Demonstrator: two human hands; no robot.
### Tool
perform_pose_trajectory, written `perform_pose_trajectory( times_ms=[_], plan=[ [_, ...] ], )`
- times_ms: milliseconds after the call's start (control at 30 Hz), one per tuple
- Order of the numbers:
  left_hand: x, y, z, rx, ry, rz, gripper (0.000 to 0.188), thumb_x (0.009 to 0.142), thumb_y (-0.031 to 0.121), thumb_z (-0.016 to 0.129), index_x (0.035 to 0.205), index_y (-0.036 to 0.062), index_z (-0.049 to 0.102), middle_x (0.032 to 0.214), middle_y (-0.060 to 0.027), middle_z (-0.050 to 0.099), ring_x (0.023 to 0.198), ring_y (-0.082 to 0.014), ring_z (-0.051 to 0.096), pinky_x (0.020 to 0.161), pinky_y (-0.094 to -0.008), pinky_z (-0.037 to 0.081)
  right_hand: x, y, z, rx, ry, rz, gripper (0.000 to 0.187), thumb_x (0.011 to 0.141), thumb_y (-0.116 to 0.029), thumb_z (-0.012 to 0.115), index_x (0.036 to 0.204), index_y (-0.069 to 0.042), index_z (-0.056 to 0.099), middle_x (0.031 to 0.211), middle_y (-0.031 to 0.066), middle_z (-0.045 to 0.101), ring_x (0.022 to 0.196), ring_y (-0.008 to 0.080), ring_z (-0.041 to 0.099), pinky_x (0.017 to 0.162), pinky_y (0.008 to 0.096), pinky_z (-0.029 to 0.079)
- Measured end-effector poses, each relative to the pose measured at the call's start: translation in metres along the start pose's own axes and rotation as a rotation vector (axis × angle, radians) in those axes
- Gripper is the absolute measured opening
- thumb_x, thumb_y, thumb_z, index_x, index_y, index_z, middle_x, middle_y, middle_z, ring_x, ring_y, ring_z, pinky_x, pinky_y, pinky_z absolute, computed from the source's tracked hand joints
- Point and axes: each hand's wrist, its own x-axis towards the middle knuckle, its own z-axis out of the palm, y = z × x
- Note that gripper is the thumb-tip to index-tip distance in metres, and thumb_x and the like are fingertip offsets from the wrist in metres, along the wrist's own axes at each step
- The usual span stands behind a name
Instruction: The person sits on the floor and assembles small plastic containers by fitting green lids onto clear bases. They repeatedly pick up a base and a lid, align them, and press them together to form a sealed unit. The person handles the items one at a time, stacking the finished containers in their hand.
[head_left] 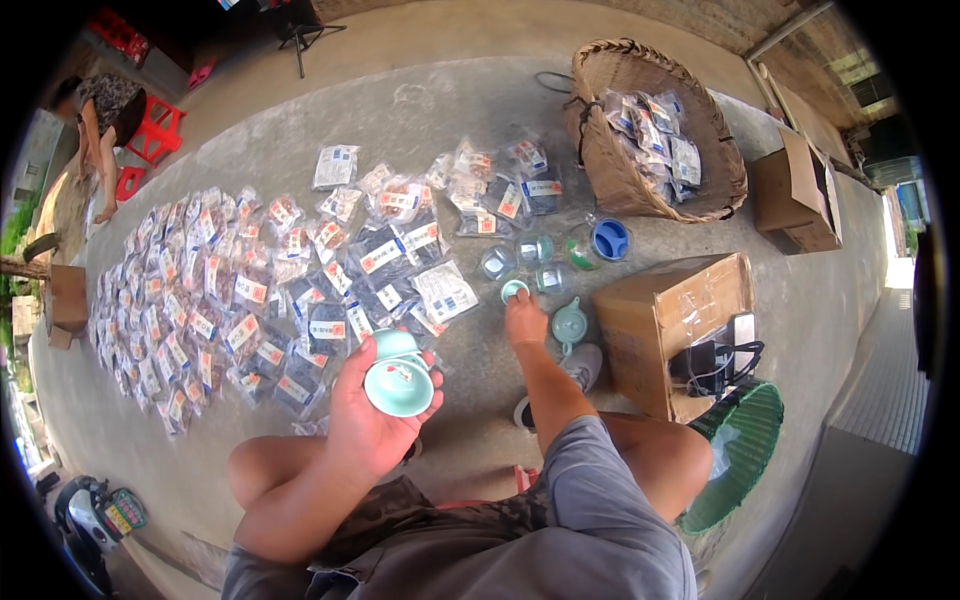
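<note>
Pale green cups (398,375), blue lid (611,240), brown woven basket (610,170), green mesh bin (745,450).

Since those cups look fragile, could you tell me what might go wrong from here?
The left hand holds stacked celadon cups over the concrete floor; a slip could chip them. The right hand reaches for a small cup set close among glass cups and a teapot, so it might knock one over. Sealed packets lie beside the left knee and could be stepped on.
</note>
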Motion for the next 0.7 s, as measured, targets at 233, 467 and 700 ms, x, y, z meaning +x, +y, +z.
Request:
perform_pose_trajectory(
  times_ms=[233, 467, 700],
  plan=[
    [-0.004, 0.003, -0.002, -0.049, -0.023, -0.006, 0.046, 0.103, 0.048, 0.059, 0.135, 0.0138, 0.060, 0.116, -0.0161, 0.071, 0.100, -0.0318, 0.073, 0.084, -0.0453, 0.062, 0.004, -0.022, -0.019, 0.097, -0.017, 0.077, 0.054, 0.084, -0.026, 0.083, 0.124, -0.002, 0.057, 0.142, 0.0177, 0.055, 0.132, 0.0369, 0.052, 0.104, 0.0490, 0.050],
    [-0.004, 0.005, 0.002, -0.058, -0.048, 0.019, 0.048, 0.100, 0.047, 0.060, 0.132, 0.0118, 0.062, 0.115, -0.0180, 0.072, 0.098, -0.0336, 0.073, 0.083, -0.0476, 0.061, 0.019, -0.003, 0.036, -0.014, 0.115, 0.027, 0.042, 0.086, -0.016, 0.076, 0.121, -0.002, 0.058, 0.154, 0.0238, 0.048, 0.130, 0.0412, 0.055, 0.104, 0.0503, 0.051],
    [-0.005, 0.004, -0.002, -0.025, 0.034, 0.057, 0.051, 0.102, 0.051, 0.061, 0.131, 0.0093, 0.062, 0.114, -0.0172, 0.072, 0.100, -0.0308, 0.073, 0.084, -0.0437, 0.062, 0.022, -0.019, 0.005, 0.274, -0.086, 0.210, 0.051, 0.080, -0.014, 0.079, 0.123, -0.002, 0.055, 0.139, 0.0240, 0.055, 0.124, 0.0437, 0.058, 0.104, 0.0491, 0.051]
  ],
)
